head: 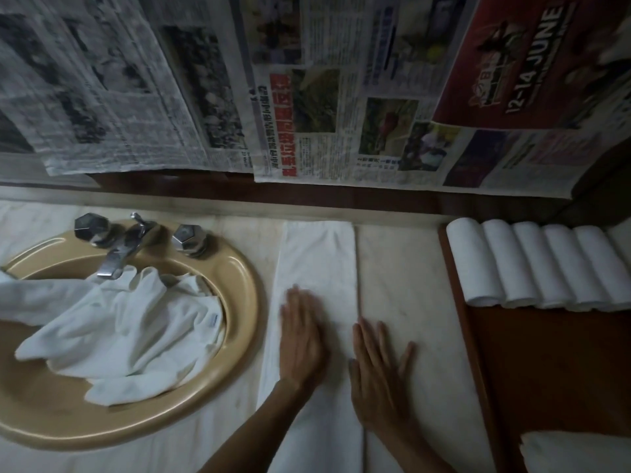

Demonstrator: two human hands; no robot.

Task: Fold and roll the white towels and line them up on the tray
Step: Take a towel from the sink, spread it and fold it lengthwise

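A white towel (317,261) folded into a long narrow strip lies on the marble counter, running from the back wall toward me. My left hand (302,339) lies flat on the strip, fingers straight, slightly blurred. My right hand (380,370) rests flat with spread fingers at the strip's right edge, mostly on the counter. Several rolled white towels (532,268) sit side by side along the far end of the dark wooden tray (546,370) on the right. Loose white towels (126,329) are heaped in the basin.
A tan oval sink (239,278) with a chrome tap (119,247) and two handles fills the left. Newspaper sheets (307,97) cover the wall behind. Another white cloth (577,452) shows at the tray's near right corner.
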